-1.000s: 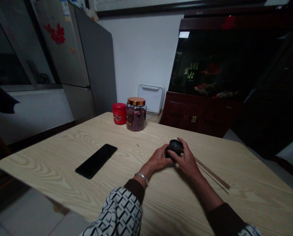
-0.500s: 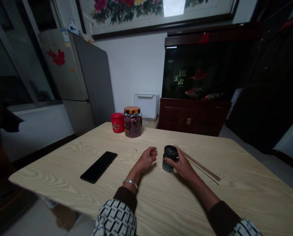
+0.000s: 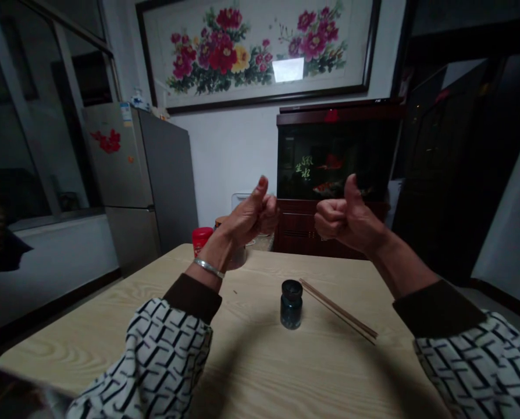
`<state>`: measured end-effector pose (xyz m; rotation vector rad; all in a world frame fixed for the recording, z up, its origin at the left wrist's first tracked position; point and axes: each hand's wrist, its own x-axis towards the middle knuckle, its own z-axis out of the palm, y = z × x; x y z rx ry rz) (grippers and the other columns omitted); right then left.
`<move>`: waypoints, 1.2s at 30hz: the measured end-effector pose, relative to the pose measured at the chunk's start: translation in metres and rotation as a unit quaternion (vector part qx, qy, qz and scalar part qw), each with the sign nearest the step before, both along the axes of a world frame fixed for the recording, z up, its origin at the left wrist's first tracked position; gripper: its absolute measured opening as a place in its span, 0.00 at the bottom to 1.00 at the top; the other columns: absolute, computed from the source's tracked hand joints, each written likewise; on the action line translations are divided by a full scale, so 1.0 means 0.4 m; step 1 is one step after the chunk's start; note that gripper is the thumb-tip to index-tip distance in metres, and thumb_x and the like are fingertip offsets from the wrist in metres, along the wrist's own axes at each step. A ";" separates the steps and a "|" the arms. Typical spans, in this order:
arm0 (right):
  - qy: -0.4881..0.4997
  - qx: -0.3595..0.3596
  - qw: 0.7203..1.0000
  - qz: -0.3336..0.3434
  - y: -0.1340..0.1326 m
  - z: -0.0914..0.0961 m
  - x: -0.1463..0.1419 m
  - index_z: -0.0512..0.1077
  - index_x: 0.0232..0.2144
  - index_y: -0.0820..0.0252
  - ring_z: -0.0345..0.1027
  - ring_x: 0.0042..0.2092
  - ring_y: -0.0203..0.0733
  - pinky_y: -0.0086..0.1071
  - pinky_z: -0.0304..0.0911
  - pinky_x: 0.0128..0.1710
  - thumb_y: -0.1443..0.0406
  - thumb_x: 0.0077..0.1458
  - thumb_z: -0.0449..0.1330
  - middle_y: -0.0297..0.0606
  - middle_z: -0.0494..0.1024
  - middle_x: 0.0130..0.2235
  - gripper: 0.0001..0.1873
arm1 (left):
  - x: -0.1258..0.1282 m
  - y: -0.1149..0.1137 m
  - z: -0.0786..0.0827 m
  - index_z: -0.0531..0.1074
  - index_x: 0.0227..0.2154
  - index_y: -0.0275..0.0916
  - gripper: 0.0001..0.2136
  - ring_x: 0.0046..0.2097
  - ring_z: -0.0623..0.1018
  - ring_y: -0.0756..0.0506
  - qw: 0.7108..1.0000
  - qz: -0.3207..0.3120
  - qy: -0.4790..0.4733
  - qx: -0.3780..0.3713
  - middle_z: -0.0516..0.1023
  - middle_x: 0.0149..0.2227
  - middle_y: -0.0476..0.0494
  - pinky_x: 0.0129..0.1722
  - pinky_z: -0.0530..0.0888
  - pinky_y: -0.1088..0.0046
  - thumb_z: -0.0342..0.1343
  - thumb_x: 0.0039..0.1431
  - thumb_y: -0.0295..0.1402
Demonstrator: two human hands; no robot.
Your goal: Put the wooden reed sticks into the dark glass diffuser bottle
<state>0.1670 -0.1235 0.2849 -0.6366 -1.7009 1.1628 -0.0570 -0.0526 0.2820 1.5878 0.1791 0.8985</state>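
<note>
Both hands are raised above the table in a thumbs-up, their fingers curled into fists with nothing in them. My left hand (image 3: 253, 214), with a silver bracelet at the wrist, is in front of the jars at the back. My right hand (image 3: 349, 216) is held up before the fish tank. Below and between them a small dark glass jar (image 3: 291, 308) with a black lid (image 3: 292, 287) stands upright on the table. Just right of it lie several thin brown sticks (image 3: 341, 308), slanting towards the front right.
On the wooden table (image 3: 260, 361), a red canister (image 3: 202, 237) and a larger jar (image 3: 238, 259) stand at the back left, partly hidden by my left arm. Behind are a fridge (image 3: 168, 174), a fish tank (image 3: 303, 145) on a dark cabinet, and a framed flower painting (image 3: 251, 75).
My right hand has let go of the dark glass jar, which stays standing on the table. Both hands have risen and closed into thumbs-up. The view has tilted upward; the phone is now out of sight.
</note>
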 end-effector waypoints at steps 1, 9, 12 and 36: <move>0.019 0.000 1.000 0.022 -0.012 0.018 -0.003 0.51 0.15 0.55 0.37 0.20 0.30 0.28 0.43 0.20 0.29 0.51 0.39 0.25 0.46 0.18 0.39 | -0.004 -0.011 0.017 0.56 0.15 0.39 0.33 0.19 0.54 0.56 0.999 -0.034 -0.013 -0.021 0.50 0.17 0.54 0.24 0.53 0.78 0.39 0.60 0.65; 0.138 -0.078 0.972 0.174 0.000 -0.191 -0.003 0.48 0.14 0.55 0.37 0.17 0.29 0.28 0.40 0.18 0.27 0.47 0.35 0.24 0.46 0.14 0.40 | -0.012 0.019 -0.239 0.48 0.11 0.41 0.38 0.16 0.48 0.55 0.965 -0.157 -0.021 -0.209 0.41 0.13 0.56 0.17 0.50 0.76 0.41 0.43 0.76; 0.159 -0.120 0.963 0.179 0.017 -0.283 0.004 0.48 0.15 0.55 0.37 0.17 0.28 0.28 0.39 0.18 0.27 0.48 0.34 0.24 0.47 0.14 0.40 | -0.009 0.040 -0.330 0.48 0.10 0.40 0.38 0.16 0.46 0.56 0.954 -0.188 -0.018 -0.234 0.41 0.12 0.56 0.17 0.48 0.76 0.41 0.42 0.75; -0.533 0.110 0.773 -0.326 0.128 -0.467 -0.029 0.73 0.42 0.55 0.70 0.38 0.48 0.39 0.61 0.37 0.41 0.54 0.59 0.44 0.75 0.41 0.27 | 0.120 0.098 -0.682 0.71 0.51 0.36 0.32 0.47 0.76 0.41 0.988 0.088 0.125 -0.002 0.77 0.47 0.36 0.47 0.72 0.63 0.73 0.39 0.34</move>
